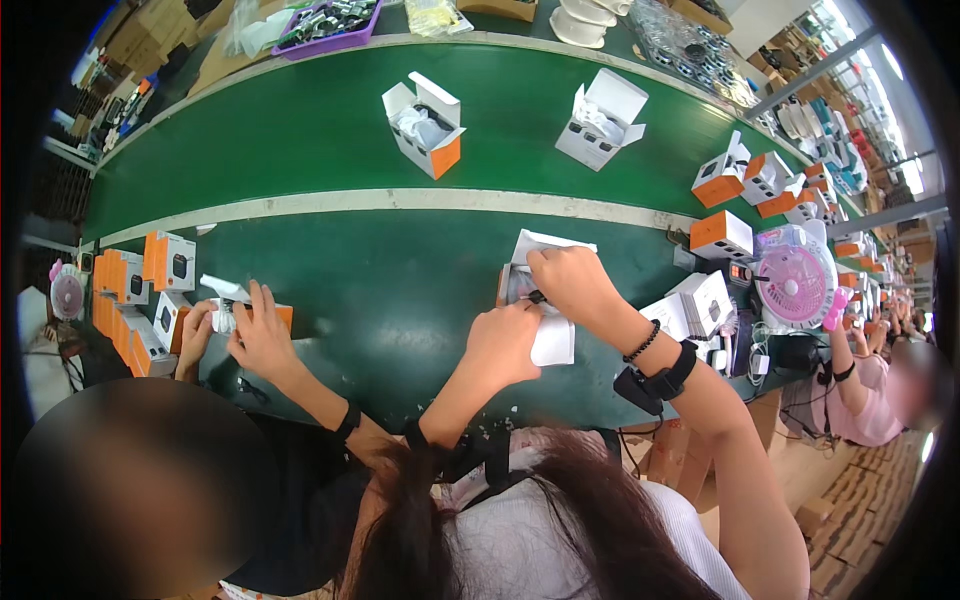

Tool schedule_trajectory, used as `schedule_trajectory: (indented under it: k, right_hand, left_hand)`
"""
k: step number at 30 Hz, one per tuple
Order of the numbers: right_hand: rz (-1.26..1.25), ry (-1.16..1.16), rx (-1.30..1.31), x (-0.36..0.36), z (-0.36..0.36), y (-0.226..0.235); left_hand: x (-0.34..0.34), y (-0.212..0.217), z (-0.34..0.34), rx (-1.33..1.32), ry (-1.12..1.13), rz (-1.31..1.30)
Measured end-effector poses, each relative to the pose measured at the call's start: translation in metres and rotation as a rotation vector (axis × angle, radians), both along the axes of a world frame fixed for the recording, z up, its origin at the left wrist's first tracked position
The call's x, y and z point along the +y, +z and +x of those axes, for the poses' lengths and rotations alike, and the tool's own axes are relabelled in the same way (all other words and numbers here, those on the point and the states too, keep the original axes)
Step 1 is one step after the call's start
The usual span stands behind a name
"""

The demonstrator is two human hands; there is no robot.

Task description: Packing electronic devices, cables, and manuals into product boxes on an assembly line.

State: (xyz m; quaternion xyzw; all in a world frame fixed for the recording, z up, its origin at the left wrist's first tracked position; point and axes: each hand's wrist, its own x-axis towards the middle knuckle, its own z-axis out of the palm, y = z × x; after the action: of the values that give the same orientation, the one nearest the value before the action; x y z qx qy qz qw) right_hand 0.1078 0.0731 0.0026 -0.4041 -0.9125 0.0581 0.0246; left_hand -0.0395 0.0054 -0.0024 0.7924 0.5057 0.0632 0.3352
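A white box (554,345) with orange on its side lies open in front of me, its flaps spread toward the far and near sides. My left hand (503,342) is closed at the box's left side, its fingertips beside a small black piece (537,296). From the right, my right hand (577,287) reaches over the opening with fingers curled down into it. Both hands meet at that black piece, possibly a cable end. What the fingers grip inside is mostly hidden by the hands.
At left, a co-worker's hands (262,335) work on another box. Two open boxes (425,128) stand on the green belt (300,130). To my right are stacked white boxes (704,302), a pink fan (792,284), white adapters (760,362) and more orange-white boxes (721,235).
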Motion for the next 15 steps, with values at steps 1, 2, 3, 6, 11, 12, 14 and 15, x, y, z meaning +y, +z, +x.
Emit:
schedule_trajectory:
  k: [1,2,3,6,11,12,14,15]
  right_hand:
    - [-0.003,-0.001,-0.002,0.001,-0.004,-0.006]
    - [0.01,0.028,0.006,0.001,-0.007,-0.015]
    - [0.024,0.056,0.014,0.001,-0.01,-0.022]
    - [0.197,0.032,-0.129,-0.003,-0.021,-0.028]
    - [0.112,0.051,-0.061,0.002,-0.018,0.0]
    - [0.192,0.095,-0.038,0.005,-0.017,0.0]
    - [0.148,0.101,-0.048,0.008,-0.016,-0.017]
    - [0.115,0.114,-0.042,0.01,-0.018,-0.023]
  left_hand:
    - [0.001,-0.001,-0.005,-0.002,-0.001,-0.003]
    - [0.001,-0.001,-0.01,-0.019,-0.018,-0.013]
    - [0.001,-0.002,-0.014,-0.037,-0.037,-0.023]
    - [-0.004,-0.003,-0.017,-0.072,-0.032,0.008]
    - [-0.003,-0.007,-0.024,-0.09,-0.028,-0.017]
    - [-0.001,-0.006,-0.024,-0.073,-0.039,-0.016]
    - [0.004,-0.003,-0.02,-0.046,-0.06,-0.061]
    - [0.006,-0.002,-0.018,-0.016,-0.074,-0.109]
